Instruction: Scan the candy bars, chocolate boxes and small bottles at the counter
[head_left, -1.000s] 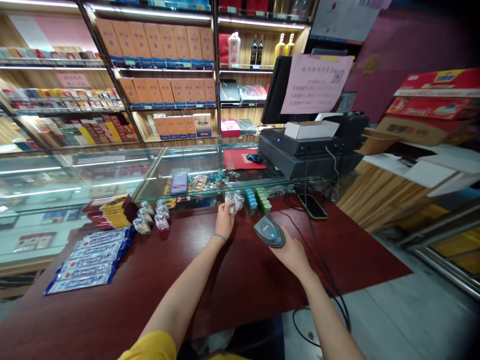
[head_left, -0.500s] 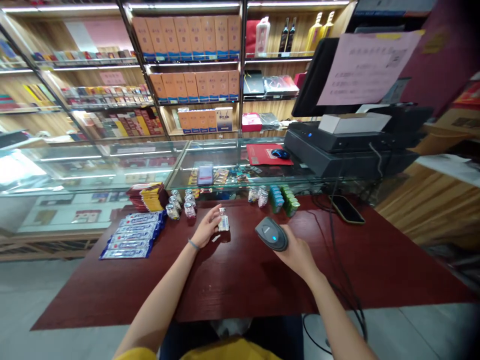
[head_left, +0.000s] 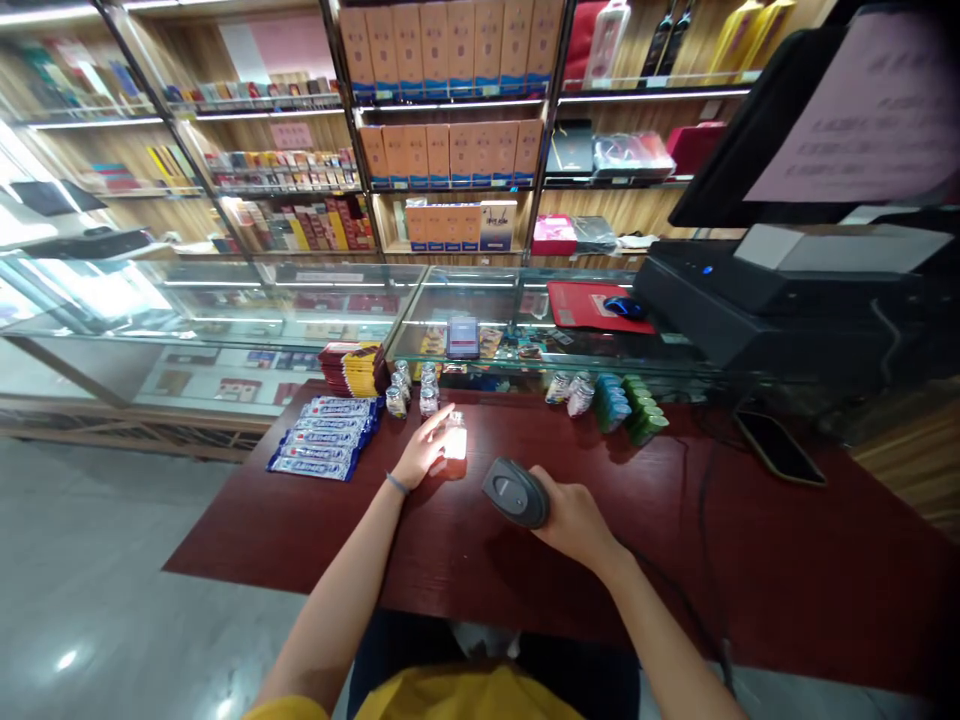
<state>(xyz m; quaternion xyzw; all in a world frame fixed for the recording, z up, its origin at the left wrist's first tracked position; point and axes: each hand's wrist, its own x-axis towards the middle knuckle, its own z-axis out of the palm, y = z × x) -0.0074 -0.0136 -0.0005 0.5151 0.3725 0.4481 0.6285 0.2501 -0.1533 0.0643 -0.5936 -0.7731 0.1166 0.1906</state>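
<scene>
My left hand (head_left: pixel 424 455) has its fingers against a small bottle (head_left: pixel 455 440) that stands upright on the dark red table. Bright light from the scanner washes out the bottle's front. My right hand (head_left: pixel 574 510) is wrapped round the handle of a grey barcode scanner (head_left: pixel 517 492), its head pointing left at the bottle. Behind my left hand stand several more small bottles (head_left: pixel 428 390) in rows. Farther right are two more bottles (head_left: pixel 579 395), a row of blue packs (head_left: pixel 613 400) and a row of green packs (head_left: pixel 645 412).
Blue-and-white wrapped packs (head_left: pixel 322 438) lie at the table's left, below a stack of red and yellow packs (head_left: pixel 352 368). A phone (head_left: pixel 780 447) lies at the right, near the scanner's cable. A glass counter (head_left: pixel 480 290) with a mouse (head_left: pixel 624 307) and a monitor (head_left: pixel 750 120) stands behind.
The view has swung to the right-hand side less and more to the left. The scanner has come closer to the bottle, and its light now falls brightly on it.
</scene>
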